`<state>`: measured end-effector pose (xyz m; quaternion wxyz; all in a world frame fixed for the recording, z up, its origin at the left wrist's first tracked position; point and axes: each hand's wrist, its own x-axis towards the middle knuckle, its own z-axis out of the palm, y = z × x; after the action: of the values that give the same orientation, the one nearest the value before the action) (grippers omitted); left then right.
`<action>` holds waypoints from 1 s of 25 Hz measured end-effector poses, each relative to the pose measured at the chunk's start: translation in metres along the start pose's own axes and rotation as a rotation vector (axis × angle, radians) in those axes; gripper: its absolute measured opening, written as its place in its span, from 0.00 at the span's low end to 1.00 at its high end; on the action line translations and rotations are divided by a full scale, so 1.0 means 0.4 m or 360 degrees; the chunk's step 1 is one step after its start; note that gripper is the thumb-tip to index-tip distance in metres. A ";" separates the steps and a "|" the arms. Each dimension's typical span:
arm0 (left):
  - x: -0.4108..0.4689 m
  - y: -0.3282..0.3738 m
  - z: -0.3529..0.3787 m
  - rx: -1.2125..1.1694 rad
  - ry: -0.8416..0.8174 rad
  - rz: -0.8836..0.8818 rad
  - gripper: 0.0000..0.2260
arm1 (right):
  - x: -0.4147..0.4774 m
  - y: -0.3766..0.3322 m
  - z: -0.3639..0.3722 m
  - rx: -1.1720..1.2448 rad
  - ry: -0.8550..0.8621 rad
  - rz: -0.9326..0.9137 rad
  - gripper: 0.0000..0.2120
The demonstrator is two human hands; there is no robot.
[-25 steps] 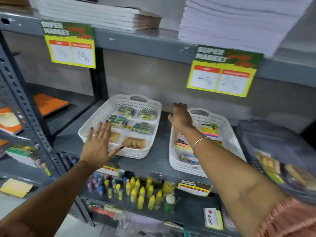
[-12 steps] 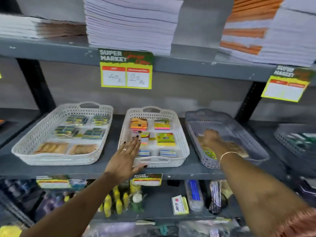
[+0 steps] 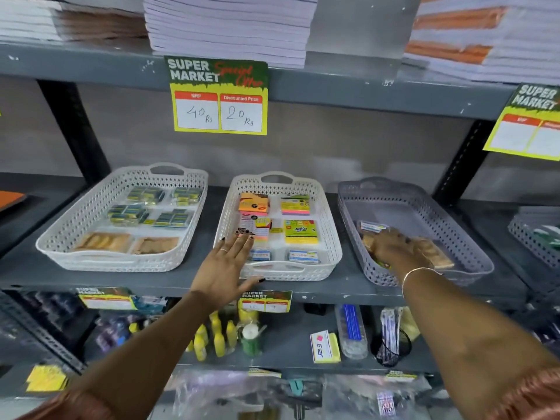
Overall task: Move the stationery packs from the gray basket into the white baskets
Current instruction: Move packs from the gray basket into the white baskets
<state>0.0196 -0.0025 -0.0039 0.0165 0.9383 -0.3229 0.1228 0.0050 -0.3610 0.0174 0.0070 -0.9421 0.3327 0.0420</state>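
Note:
Three baskets stand side by side on a grey shelf. The gray basket (image 3: 430,204) is on the right and holds a few stationery packs (image 3: 439,253) near its front. My right hand (image 3: 394,247) reaches down into it and lies on those packs, fingers curled over them; whether it grips one I cannot tell. The middle white basket (image 3: 330,225) holds colourful sticky-note packs (image 3: 300,231). My left hand (image 3: 227,265) hovers flat and open over that basket's front left corner. The left white basket (image 3: 75,225) holds dark packs and brown packs.
A price sign (image 3: 218,97) hangs from the upper shelf, which carries stacked paper. Another grey basket (image 3: 533,237) sits at the far right. The lower shelf holds yellow bottles (image 3: 218,338), a pen case and small boxes. Black uprights flank the bay.
The view swung right from the two white baskets to all three. My right hand left the middle white basket and went into the gray one. My left hand followed to the middle basket.

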 end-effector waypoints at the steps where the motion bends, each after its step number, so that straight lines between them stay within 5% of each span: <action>1: 0.001 0.000 0.002 0.0002 0.0003 -0.0007 0.44 | 0.002 0.000 -0.011 0.0002 0.0031 0.0052 0.24; 13: -0.004 -0.025 -0.010 0.0004 0.0024 0.0054 0.42 | -0.011 -0.163 -0.180 0.0139 0.0222 -0.0028 0.29; 18: -0.079 -0.233 -0.071 0.0014 0.0195 -0.0368 0.42 | -0.103 -0.409 -0.244 0.0309 0.0388 -0.0438 0.25; 25: -0.276 -0.509 -0.083 0.0101 0.0026 -0.0672 0.49 | -0.317 -0.836 -0.184 0.0462 0.0061 -0.1284 0.29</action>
<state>0.0524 0.2288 0.0116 0.0147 0.9841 -0.1151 0.1343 0.1220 -0.0244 0.0963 0.1492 -0.9866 -0.0599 -0.0289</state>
